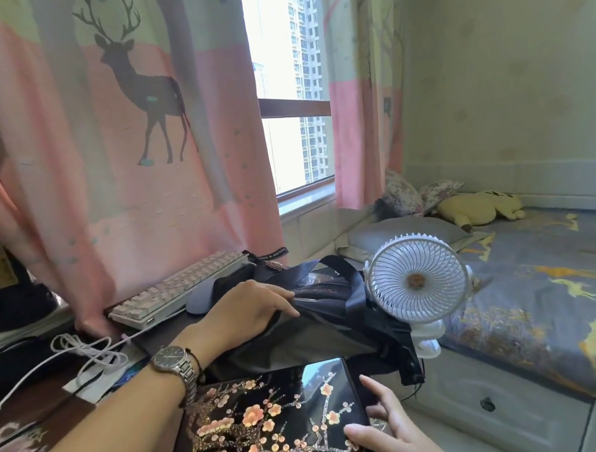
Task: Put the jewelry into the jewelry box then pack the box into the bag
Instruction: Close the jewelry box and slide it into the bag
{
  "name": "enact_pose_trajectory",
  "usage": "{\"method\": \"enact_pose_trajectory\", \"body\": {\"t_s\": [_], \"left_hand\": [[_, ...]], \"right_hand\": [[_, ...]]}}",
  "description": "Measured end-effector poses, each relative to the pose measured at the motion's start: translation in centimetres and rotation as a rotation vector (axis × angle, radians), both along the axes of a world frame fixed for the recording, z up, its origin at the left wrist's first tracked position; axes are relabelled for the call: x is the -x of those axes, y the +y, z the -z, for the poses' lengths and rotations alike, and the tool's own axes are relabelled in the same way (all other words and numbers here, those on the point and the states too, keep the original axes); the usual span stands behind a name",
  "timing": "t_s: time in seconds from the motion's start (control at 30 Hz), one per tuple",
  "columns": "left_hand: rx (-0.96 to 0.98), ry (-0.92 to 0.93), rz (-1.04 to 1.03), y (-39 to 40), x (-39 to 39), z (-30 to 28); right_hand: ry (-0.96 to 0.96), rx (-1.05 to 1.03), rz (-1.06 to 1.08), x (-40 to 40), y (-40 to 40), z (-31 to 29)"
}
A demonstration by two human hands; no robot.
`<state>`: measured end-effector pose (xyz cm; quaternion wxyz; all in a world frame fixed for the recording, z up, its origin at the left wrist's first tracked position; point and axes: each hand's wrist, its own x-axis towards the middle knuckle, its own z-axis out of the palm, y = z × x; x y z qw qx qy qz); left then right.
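Nearest the camera lay the black lacquered jewelry box [275, 432], its glossy lid painted with pink plum blossom and shut, so no jewelry could be seen. The right hand [388, 429] gripped the box at its right edge, thumb pressed on the lid near the corner and fingers wrapped down the side. The box sat low in the head view, just in front of the dark bag [323, 310], which slumped on the desk with its black straps looped over the top.

The left hand [252, 308], a steel watch [172, 362] on its wrist, reached to the bag's mouth; its fingers pinched the fabric edge there, apparently pulling the opening wide. A white clip fan [417, 280] stood just right of the bag, close to the straps, and a pale keyboard [179, 290] lay behind it by the curtain.

With the lid closed, the jewelry step looked done and packing was in hand. The next move would call for lifting the box over the bag's near rim and sliding it through the held-open mouth, tilted to clear the straps and kept away from the fan.
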<state>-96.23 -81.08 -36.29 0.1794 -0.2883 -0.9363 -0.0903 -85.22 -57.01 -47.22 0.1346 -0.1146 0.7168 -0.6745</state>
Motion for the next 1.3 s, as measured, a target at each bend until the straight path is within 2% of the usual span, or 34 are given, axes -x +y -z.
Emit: {"method": "enact_pose_trajectory", "body": {"t_s": [0.1,0.23,0.77,0.9,1.1,1.3], "left_hand": [[0.032,0.018,0.003,-0.7,0.2,-0.2],[0.057,0.023,0.034,-0.8,0.2,-0.2],[0.149,-0.144,0.105,-0.2,0.4,0.1],[0.133,-0.156,0.116,-0.3,0.5,0.3],[0.073,-0.185,0.116,-0.3,0.8,0.5],[0.109,-0.206,0.13,-0.1,0.4,-0.6]], "right_hand": [[-0.059,0.025,-0.007,0.6,-0.2,0.9],[-0.011,0.077,-0.002,0.4,-0.4,1.6],[0.02,0.135,-0.024,0.7,-1.0,1.3],[-0.058,0.138,-0.031,0.9,-0.9,1.4],[-0.054,0.127,-0.053,0.8,-1.0,0.9],[-0.067,0.206,-0.015,-0.2,-1.4,0.4]]}}
